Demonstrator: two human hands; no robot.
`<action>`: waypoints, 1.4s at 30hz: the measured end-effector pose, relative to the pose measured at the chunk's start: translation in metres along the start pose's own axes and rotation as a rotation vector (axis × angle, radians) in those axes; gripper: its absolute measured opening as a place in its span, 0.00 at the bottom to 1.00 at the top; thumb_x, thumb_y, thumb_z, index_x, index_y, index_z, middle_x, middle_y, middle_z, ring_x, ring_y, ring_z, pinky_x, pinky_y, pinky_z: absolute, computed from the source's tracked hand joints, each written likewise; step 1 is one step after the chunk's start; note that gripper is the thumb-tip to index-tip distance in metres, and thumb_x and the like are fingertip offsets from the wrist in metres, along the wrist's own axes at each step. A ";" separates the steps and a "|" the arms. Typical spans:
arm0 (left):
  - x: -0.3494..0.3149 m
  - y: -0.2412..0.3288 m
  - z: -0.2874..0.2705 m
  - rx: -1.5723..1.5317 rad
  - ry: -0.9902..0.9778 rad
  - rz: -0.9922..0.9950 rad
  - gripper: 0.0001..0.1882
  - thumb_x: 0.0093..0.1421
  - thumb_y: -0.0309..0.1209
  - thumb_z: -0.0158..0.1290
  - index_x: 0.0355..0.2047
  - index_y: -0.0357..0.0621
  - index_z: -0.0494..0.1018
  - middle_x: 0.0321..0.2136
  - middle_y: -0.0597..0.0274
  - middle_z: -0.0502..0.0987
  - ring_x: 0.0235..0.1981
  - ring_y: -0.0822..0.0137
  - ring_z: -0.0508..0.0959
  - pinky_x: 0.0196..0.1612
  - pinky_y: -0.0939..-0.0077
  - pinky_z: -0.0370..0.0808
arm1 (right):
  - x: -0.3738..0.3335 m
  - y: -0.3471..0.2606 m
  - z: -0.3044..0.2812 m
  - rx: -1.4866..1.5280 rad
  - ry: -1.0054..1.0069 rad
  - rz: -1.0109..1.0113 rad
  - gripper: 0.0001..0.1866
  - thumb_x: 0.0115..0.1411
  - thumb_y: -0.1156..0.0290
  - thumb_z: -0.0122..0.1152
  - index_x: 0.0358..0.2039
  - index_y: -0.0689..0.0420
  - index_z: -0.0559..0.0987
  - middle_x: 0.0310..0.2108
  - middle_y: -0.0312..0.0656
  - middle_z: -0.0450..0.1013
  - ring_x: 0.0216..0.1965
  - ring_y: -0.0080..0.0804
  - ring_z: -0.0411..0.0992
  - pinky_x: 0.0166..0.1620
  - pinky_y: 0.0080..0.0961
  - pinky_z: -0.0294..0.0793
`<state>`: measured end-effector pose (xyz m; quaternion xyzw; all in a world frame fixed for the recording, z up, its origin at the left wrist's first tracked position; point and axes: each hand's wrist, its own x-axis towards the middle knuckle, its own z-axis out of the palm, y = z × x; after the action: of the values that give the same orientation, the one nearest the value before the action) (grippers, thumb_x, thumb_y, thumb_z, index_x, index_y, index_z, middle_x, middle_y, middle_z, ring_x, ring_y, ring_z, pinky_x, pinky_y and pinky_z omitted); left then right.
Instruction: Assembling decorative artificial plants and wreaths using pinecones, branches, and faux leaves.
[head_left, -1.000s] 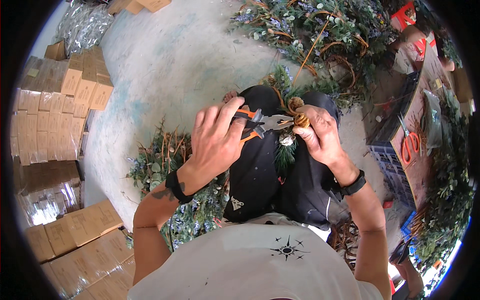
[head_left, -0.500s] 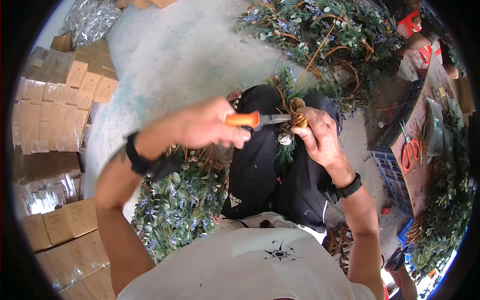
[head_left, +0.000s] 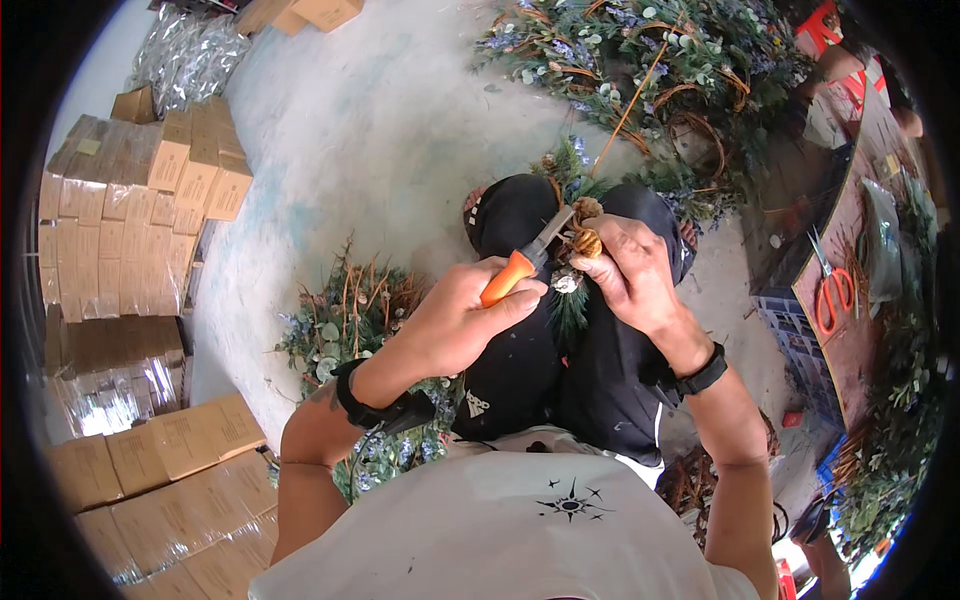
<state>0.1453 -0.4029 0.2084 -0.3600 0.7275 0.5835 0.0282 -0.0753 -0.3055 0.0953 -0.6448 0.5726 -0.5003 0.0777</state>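
My left hand point(head_left: 462, 315) is closed round the orange handle of a pair of pliers point(head_left: 510, 277). Their metal jaws point up and right, beside a small tan cone-like piece point(head_left: 587, 207); whether they grip anything is too small to tell. Between thumb and fingers my right hand point(head_left: 638, 275) pinches a shiny, ridged golden ball point(head_left: 585, 243). Just below it sits a whitish cone-like ornament point(head_left: 567, 281), with green needle sprigs point(head_left: 570, 314) hanging under it. This decorated piece lies across the gap between my knees, its upper end showing leaves and blue-purple blooms.
Stacked cardboard boxes point(head_left: 120, 235) line the left, with clear plastic wrap point(head_left: 188, 58) behind. Vine wreaths with foliage point(head_left: 640, 70) lie at the far right; more greenery point(head_left: 335, 335) is beside my left leg. Red-handled scissors point(head_left: 833, 300) rest on a board at right, near another person's arm point(head_left: 840, 62).
My left hand has moved right and closer to me, and the pliers have turned from nearly level to pointing up and right. My right hand keeps hold of the golden ball.
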 end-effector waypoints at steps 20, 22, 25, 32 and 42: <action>0.000 -0.013 0.027 0.015 0.161 0.140 0.16 0.71 0.38 0.55 0.44 0.35 0.81 0.34 0.65 0.79 0.30 0.77 0.71 0.36 0.78 0.69 | 0.001 -0.002 -0.001 0.026 0.005 0.004 0.21 0.59 0.61 0.71 0.48 0.59 0.79 0.43 0.53 0.79 0.41 0.54 0.79 0.43 0.43 0.81; 0.000 -0.013 0.026 0.073 0.143 0.162 0.16 0.71 0.38 0.55 0.44 0.35 0.81 0.37 0.63 0.80 0.31 0.76 0.73 0.37 0.78 0.71 | 0.001 -0.002 -0.001 0.025 0.001 0.006 0.21 0.60 0.61 0.71 0.48 0.60 0.79 0.43 0.53 0.79 0.41 0.54 0.79 0.43 0.43 0.81; -0.002 -0.010 0.025 0.064 0.148 0.102 0.16 0.71 0.37 0.54 0.44 0.35 0.80 0.37 0.62 0.81 0.32 0.76 0.74 0.37 0.78 0.71 | 0.001 -0.002 -0.002 0.011 -0.003 -0.002 0.21 0.60 0.61 0.71 0.48 0.60 0.79 0.43 0.53 0.79 0.41 0.55 0.79 0.43 0.43 0.81; -0.002 -0.010 0.028 0.075 0.190 0.173 0.15 0.71 0.37 0.54 0.44 0.35 0.79 0.32 0.65 0.76 0.31 0.75 0.73 0.36 0.76 0.71 | 0.001 -0.002 -0.002 0.015 0.001 0.002 0.21 0.60 0.60 0.71 0.47 0.60 0.79 0.43 0.52 0.79 0.41 0.54 0.79 0.43 0.43 0.81; -0.002 -0.016 0.034 0.027 0.180 0.129 0.15 0.72 0.38 0.53 0.44 0.36 0.78 0.33 0.66 0.78 0.32 0.77 0.73 0.37 0.79 0.71 | 0.002 -0.003 -0.001 0.022 0.004 -0.005 0.21 0.59 0.60 0.72 0.47 0.59 0.79 0.42 0.51 0.79 0.40 0.53 0.79 0.42 0.43 0.80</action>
<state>0.1429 -0.3733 0.1858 -0.3629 0.7566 0.5394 -0.0700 -0.0744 -0.3058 0.0983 -0.6442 0.5656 -0.5082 0.0823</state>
